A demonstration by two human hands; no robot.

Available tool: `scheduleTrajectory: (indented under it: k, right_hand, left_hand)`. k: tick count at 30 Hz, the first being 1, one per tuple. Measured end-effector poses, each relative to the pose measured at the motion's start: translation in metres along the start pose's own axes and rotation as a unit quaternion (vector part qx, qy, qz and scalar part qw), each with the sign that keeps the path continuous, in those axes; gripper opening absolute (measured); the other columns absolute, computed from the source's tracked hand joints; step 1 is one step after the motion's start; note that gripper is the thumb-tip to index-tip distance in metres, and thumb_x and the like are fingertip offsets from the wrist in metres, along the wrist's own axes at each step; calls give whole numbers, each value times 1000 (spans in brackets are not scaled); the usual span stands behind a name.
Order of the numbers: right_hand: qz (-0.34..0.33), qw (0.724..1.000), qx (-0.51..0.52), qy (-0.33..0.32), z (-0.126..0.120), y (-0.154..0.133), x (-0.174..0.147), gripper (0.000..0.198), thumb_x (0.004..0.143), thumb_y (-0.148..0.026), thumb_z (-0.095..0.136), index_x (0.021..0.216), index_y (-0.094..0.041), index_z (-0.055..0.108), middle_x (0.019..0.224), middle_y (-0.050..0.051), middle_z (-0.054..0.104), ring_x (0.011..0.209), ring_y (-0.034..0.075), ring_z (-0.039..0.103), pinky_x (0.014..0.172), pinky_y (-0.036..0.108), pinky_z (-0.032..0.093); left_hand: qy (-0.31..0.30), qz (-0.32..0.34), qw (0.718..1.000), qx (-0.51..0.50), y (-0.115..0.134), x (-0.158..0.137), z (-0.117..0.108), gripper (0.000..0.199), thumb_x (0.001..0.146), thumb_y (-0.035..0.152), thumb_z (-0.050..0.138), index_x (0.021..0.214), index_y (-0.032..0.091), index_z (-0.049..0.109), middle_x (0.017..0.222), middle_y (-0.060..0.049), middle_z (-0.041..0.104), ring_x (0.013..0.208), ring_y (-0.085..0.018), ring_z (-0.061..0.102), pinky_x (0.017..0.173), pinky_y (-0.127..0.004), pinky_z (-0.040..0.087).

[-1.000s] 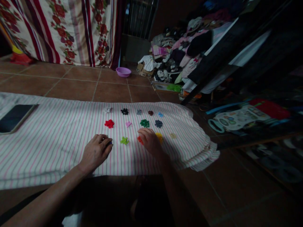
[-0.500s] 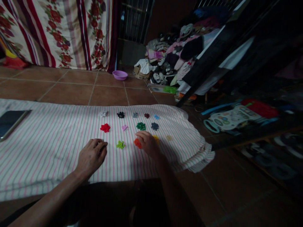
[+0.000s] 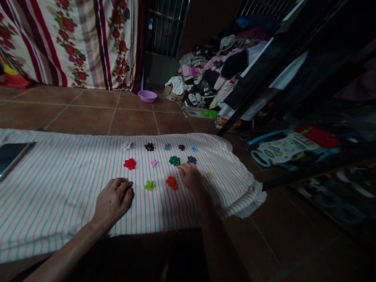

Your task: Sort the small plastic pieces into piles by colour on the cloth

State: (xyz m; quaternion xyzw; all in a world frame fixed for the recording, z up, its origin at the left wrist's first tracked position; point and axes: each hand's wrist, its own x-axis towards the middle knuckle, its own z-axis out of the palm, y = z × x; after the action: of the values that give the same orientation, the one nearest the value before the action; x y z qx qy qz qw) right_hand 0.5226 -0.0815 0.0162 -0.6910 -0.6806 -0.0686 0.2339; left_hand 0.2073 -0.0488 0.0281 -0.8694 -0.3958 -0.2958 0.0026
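My left hand (image 3: 114,199) rests on the striped cloth (image 3: 70,176) with its fingers curled in; a tiny dark spot shows at the fingertips, too small to name. My right hand (image 3: 190,176) has its fingers drawn together above the cloth, between the orange pile (image 3: 172,182) and the dark grey pile (image 3: 192,159). Whatever is under or in its fingers is hidden. Nearby lie small plastic pieces in little heaps sorted by colour: lime green (image 3: 149,185), red (image 3: 129,163), pink (image 3: 154,163), dark green (image 3: 174,160) and beige (image 3: 209,175).
Farther back are white (image 3: 128,146), black (image 3: 149,147), grey (image 3: 167,147), brown (image 3: 181,147) and light blue (image 3: 193,149) heaps. A tablet-like device (image 3: 13,154) lies at left. Beyond are a purple basin (image 3: 147,96), a clothes pile (image 3: 211,70) and a dark frame bar (image 3: 264,78).
My right hand has shifted right, off the orange pile, which now shows whole. The yellow pieces seen beside it before are now hidden from view. My left hand stays nearly in place.
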Motion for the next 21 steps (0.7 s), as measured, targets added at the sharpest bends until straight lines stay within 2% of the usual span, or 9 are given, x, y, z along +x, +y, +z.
scheduleTrajectory:
  k: [3,10,16,21]
  right_hand:
    - [-1,1000,13,14,4,-2,3,26,88,-11,45,92,-14,71,92,9,70,87,20,53,84,33,40]
    - [38,996,41,70,5,13,8,31,78,-4,41,84,-15,70,86,8,70,85,20,59,84,33,45]
    - [82,985,95,121,17,16,15,46,74,-3,38,107,-13,67,99,12,69,93,22,64,87,35,52]
    - [116,984,105,89,31,10,21,56,70,0,38,119,-10,63,110,17,69,102,24,66,91,38,53]
  left_hand:
    - [5,3,1000,-7,1,1,-2,29,96,29,43,94,16,68,94,-7,67,84,-21,61,68,-33,52]
    - [7,3,1000,-8,1,1,-2,29,96,29,42,97,18,69,95,-6,68,84,-21,63,65,-31,51]
    - [-7,-29,999,-23,1,3,-1,29,94,34,45,99,19,69,98,-6,69,87,-21,64,70,-32,54]
    - [-20,-94,994,-45,2,11,-1,31,94,37,44,93,20,70,98,-5,70,89,-21,66,73,-33,54]
